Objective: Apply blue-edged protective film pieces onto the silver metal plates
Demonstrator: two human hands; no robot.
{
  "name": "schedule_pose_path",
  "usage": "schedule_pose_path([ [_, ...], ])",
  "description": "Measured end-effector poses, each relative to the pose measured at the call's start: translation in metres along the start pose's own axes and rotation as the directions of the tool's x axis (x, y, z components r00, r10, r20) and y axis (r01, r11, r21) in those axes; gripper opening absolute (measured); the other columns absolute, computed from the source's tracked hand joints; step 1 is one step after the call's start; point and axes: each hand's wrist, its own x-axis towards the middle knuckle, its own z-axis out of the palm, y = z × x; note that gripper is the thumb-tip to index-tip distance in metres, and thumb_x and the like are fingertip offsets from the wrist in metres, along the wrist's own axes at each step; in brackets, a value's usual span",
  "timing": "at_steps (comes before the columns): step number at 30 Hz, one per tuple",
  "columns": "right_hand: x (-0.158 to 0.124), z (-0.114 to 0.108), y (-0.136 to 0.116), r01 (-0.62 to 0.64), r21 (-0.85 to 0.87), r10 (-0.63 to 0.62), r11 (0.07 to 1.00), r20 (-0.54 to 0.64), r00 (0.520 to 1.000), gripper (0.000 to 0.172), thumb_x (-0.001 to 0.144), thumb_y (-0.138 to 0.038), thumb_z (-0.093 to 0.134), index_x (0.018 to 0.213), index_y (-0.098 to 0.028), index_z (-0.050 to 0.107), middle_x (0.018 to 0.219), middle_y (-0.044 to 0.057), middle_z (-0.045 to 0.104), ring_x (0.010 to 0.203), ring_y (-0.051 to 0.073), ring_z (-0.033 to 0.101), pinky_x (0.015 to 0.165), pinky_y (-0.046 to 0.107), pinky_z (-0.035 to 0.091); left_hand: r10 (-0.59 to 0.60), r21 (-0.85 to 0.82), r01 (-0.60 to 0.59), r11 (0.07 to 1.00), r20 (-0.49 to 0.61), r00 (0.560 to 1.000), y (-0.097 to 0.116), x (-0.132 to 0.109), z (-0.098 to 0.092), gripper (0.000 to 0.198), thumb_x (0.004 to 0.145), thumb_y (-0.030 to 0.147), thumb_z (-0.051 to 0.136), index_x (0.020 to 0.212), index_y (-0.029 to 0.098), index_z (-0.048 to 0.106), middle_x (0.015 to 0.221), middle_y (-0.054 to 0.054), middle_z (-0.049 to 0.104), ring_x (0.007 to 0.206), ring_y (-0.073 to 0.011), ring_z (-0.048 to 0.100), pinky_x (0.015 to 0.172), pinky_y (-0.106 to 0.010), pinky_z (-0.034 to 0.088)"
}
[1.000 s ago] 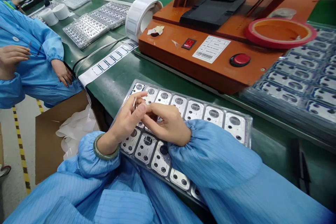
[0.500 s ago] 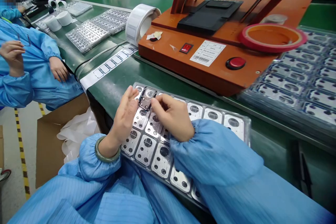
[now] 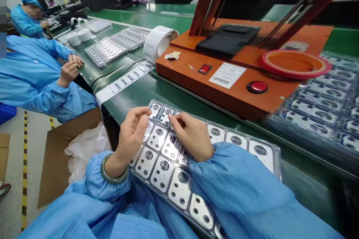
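Note:
A clear plastic tray [image 3: 276,157] of silver plates with round holes lies tilted at the bench edge, under both hands. My left hand [image 3: 133,134] is over its left part, fingers curled, thumb and fingertips apart, nothing seen between them. My right hand [image 3: 193,132] is over the upper middle, thumb and forefinger pinched together; anything between them is too small to make out. Between the hands, two plates in the top row, one a silver plate [image 3: 166,115], show blue outlines. The right sleeve covers part of the tray.
An orange machine [image 3: 207,89] stands behind the tray, with a pink tape roll [image 3: 266,68] on it. A label roll [image 3: 153,44] trails a strip [image 3: 106,95]. Stacked trays [image 3: 308,108] are at right. A cardboard box [image 3: 56,160] is at lower left; a person [image 3: 33,71] sits beyond.
The dark piece over a top-row plate no longer shows; that plate now has a blue outline. My left hand's fingers have curled in. The view has tilted up.

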Motion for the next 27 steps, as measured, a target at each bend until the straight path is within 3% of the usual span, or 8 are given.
schedule_pose_path([
  [2,-0.002,0.002,0.0,0.038,0.0,-0.038,0.999,-0.015,0.999,0.033,0.088,-0.046,0.047,0.07,-0.021,0.06,0.065,0.001,0.065,0.06,0.017,0.059,0.058,0.027,0.035,0.023,0.05,-0.021,0.999,-0.031,0.999,-0.005,0.014,-0.014,0.027,0.091,0.036,0.051,0.109,0.018,0.06,0.109,-0.009,0.066,0.103,-0.018,0.063,0.093,-0.033,0.05],
  [4,-0.002,0.003,0.001,0.051,0.005,-0.051,0.999,-0.001,0.999,0.034,0.088,-0.047,0.047,0.069,-0.021,0.059,0.063,0.0,0.064,0.06,0.016,0.059,0.058,0.027,0.035,0.031,0.204,-0.012,0.979,-0.09,0.995,-0.017,0.036,-0.033,0.027,0.092,0.035,0.049,0.111,0.017,0.057,0.113,-0.01,0.065,0.106,-0.0185,0.063,0.092,-0.033,0.051],
  [6,-0.001,0.004,0.001,0.043,0.009,-0.043,0.999,0.028,0.999,0.035,0.087,-0.048,0.046,0.069,-0.022,0.059,0.063,0.0,0.064,0.06,0.017,0.059,0.058,0.027,0.036,-0.001,0.548,0.085,0.832,-0.152,0.988,-0.033,0.064,-0.054,0.031,0.092,0.032,0.047,0.118,0.016,0.054,0.116,-0.011,0.063,0.106,-0.0176,0.063,0.09,-0.031,0.051],
  [11,0.002,0.004,0.004,0.02,0.011,-0.021,1.0,0.07,0.997,0.036,0.086,-0.051,0.046,0.068,-0.022,0.059,0.063,0.0,0.064,0.061,0.018,0.06,0.059,0.027,0.037,-0.019,0.732,0.289,0.617,-0.354,0.935,-0.075,0.13,-0.095,0.04,0.083,0.026,0.058,0.118,0.007,0.055,0.128,-0.022,0.052,0.13,-0.0324,0.042,0.109,-0.047,0.032],
  [16,0.003,0.004,0.007,0.03,0.033,-0.032,0.999,0.086,0.996,0.037,0.086,-0.052,0.045,0.068,-0.022,0.058,0.062,0.0,0.064,0.06,0.017,0.06,0.059,0.028,0.038,-0.026,0.769,0.449,0.455,-0.493,0.87,-0.11,0.16,-0.098,0.047,0.086,0.038,0.054,0.114,0.002,0.058,0.125,-0.028,0.051,0.125,-0.0401,0.043,0.103,-0.054,0.034],
  [23,0.002,0.004,0.007,0.06,0.038,-0.064,0.997,0.103,0.993,0.036,0.088,-0.05,0.045,0.068,-0.022,0.057,0.061,0.0,0.063,0.059,0.017,0.059,0.059,0.027,0.037,0.004,0.81,0.443,0.384,-0.481,0.877,-0.125,0.162,-0.099,0.045,0.082,0.042,0.058,0.111,0.008,0.064,0.12,-0.022,0.058,0.119,-0.0366,0.049,0.099,-0.047,0.039],
  [25,0.002,0.004,0.006,0.07,0.033,-0.074,0.997,0.125,0.989,0.034,0.088,-0.047,0.046,0.069,-0.022,0.057,0.062,0.0,0.064,0.06,0.017,0.059,0.059,0.027,0.037,0.02,0.814,0.435,0.385,-0.479,0.878,-0.126,0.161,-0.098,0.049,0.083,0.04,0.056,0.122,0.01,0.058,0.126,-0.02,0.056,0.121,-0.0356,0.048,0.1,-0.047,0.039],
  [27,0.001,0.003,0.005,0.083,0.014,-0.084,0.996,0.148,0.985,0.032,0.089,-0.045,0.046,0.068,-0.022,0.056,0.063,0.0,0.064,0.061,0.017,0.06,0.059,0.027,0.037,0.044,0.814,0.434,0.385,-0.486,0.873,-0.128,0.159,-0.095,0.061,0.085,0.038,0.053,0.138,0.01,0.042,0.137,-0.02,0.049,0.126,-0.0352,0.044,0.102,-0.047,0.037],
])
